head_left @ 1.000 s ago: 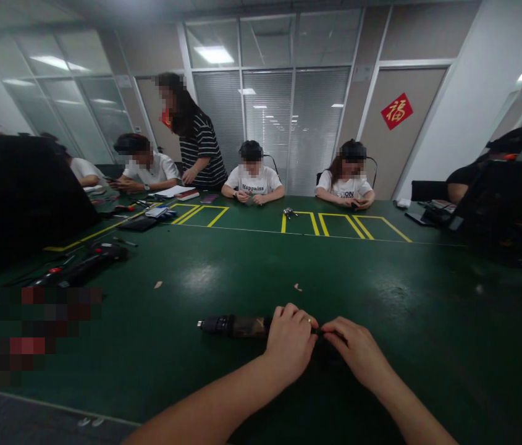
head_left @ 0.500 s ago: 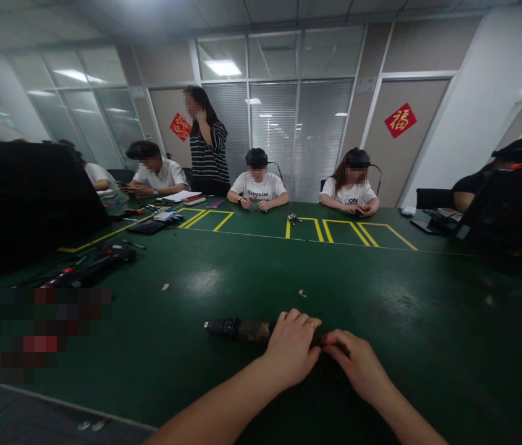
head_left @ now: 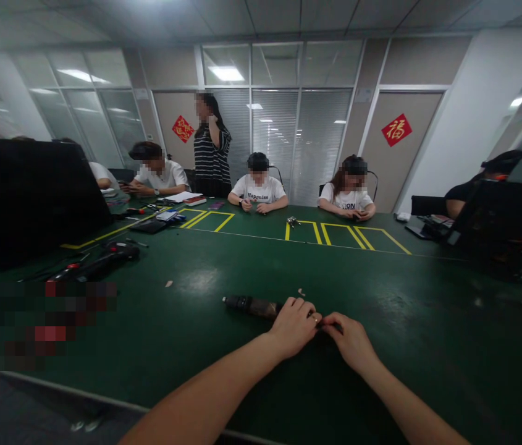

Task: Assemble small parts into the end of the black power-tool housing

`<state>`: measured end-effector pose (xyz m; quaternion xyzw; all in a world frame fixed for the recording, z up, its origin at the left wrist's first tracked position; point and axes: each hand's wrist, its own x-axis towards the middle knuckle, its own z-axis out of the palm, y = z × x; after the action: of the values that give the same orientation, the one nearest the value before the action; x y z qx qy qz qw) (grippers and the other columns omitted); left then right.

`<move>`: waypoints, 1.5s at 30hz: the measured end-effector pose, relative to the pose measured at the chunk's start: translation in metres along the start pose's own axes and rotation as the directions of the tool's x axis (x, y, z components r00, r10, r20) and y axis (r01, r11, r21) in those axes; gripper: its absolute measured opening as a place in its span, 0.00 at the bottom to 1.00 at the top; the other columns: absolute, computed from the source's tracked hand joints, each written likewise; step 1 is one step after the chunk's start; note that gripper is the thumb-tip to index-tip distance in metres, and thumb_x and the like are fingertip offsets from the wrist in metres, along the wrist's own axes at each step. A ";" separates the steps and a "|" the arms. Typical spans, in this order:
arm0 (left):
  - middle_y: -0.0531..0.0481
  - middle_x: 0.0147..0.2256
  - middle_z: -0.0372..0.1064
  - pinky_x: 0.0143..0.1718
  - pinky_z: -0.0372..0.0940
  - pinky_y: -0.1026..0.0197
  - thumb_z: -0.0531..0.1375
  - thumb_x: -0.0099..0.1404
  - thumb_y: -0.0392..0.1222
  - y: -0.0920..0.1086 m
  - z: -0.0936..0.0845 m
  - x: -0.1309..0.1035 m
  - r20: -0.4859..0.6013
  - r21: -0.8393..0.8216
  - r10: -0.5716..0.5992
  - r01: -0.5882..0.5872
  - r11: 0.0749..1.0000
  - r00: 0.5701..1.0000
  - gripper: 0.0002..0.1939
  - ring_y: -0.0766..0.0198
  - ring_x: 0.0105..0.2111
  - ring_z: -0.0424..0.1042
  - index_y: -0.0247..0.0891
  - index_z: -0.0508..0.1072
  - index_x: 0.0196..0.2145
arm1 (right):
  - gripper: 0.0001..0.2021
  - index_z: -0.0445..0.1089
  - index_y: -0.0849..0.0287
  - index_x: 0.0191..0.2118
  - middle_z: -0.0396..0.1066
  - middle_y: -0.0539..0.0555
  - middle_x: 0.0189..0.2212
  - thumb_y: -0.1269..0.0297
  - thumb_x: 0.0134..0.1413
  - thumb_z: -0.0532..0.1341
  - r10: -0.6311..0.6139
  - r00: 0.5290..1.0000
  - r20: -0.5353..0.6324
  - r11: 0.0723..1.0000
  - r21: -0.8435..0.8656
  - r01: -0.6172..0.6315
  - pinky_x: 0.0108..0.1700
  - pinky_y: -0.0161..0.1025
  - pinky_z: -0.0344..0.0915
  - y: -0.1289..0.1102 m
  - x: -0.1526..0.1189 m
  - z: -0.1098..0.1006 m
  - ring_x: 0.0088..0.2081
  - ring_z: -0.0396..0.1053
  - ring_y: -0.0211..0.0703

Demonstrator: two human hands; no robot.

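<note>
both hands [head_left: 319, 327] on dark, perhaps drill-like tool [head_left: 251, 305]

Both forearms extend forward from the lower edge of the view and converge at centre. The left hand [head_left: 294, 326] is palm down with fingers curled closed. The right hand [head_left: 351, 339] is also palm down, its fingertips pinched together and touching the left hand's fingertips.
</note>
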<state>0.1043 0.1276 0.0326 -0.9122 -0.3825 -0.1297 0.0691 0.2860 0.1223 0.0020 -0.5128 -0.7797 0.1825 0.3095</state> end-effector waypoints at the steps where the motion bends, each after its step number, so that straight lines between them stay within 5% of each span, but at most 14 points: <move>1: 0.49 0.45 0.64 0.44 0.53 0.54 0.56 0.67 0.42 -0.001 0.002 0.002 -0.009 0.003 -0.009 0.009 1.000 1.000 0.10 0.57 0.45 0.61 0.41 0.68 0.46 | 0.06 0.70 0.56 0.32 0.71 0.50 0.31 0.69 0.55 0.56 -0.003 1.000 0.000 1.000 -0.016 0.003 0.38 0.38 0.63 0.001 0.003 -0.001 0.35 0.69 0.45; 12: 0.48 0.47 0.66 0.49 0.54 0.51 0.53 0.69 0.47 -0.016 0.011 0.012 -0.022 0.028 -0.045 0.046 0.999 0.999 0.11 0.54 0.51 0.58 0.44 0.71 0.45 | 0.08 0.70 0.55 0.36 0.71 0.53 0.35 0.68 0.60 0.53 -0.121 0.992 -0.028 0.991 -0.062 0.119 0.43 0.41 0.64 0.022 0.022 0.004 0.39 0.68 0.47; 17: 0.46 0.44 0.67 0.42 0.61 0.53 0.51 0.70 0.45 -0.023 0.011 0.020 0.023 0.018 -0.094 0.093 0.995 0.995 0.12 0.54 0.46 0.65 0.42 0.70 0.46 | 0.08 0.70 0.55 0.35 0.71 0.52 0.35 0.67 0.58 0.54 -0.152 0.987 -0.052 0.988 -0.028 0.151 0.42 0.41 0.64 0.030 0.036 0.006 0.38 0.68 0.47; 45: 0.53 0.45 0.68 0.44 0.60 0.57 0.54 0.67 0.45 -0.026 -0.002 0.011 0.022 -0.197 -0.094 0.096 0.976 0.995 0.09 0.59 0.45 0.66 0.44 0.70 0.43 | 0.10 0.71 0.55 0.35 0.70 0.53 0.35 0.64 0.62 0.52 -0.216 0.976 -0.039 0.975 0.040 0.218 0.41 0.39 0.67 0.017 0.025 0.003 0.38 0.69 0.47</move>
<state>0.0934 0.1528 0.0382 -0.8960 -0.4113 -0.1643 -0.0304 0.2886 0.1517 -0.0033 -0.4207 -0.8214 0.1558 0.3520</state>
